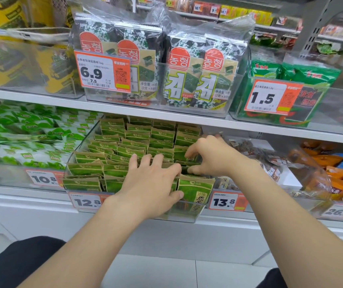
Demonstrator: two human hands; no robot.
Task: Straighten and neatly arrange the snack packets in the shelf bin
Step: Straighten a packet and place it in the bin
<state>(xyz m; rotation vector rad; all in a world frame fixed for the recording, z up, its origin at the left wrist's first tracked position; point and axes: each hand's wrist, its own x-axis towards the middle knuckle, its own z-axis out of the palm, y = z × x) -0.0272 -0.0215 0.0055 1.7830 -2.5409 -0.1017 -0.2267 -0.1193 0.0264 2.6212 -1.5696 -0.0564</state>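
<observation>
In the shelf bin (177, 220), the back rows of snack packets (137, 134) stand fairly even; the front rows lean, so the job looks unfinished. Left hand (152, 181), grip spread flat, presses them; right hand (214, 156), grip together, pinches 1.

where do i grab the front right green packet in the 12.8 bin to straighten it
Pinch its tan top seal from above. The front packet stands upright against the bin's clear front wall, packets crowd behind, so only that edge is free.
</observation>
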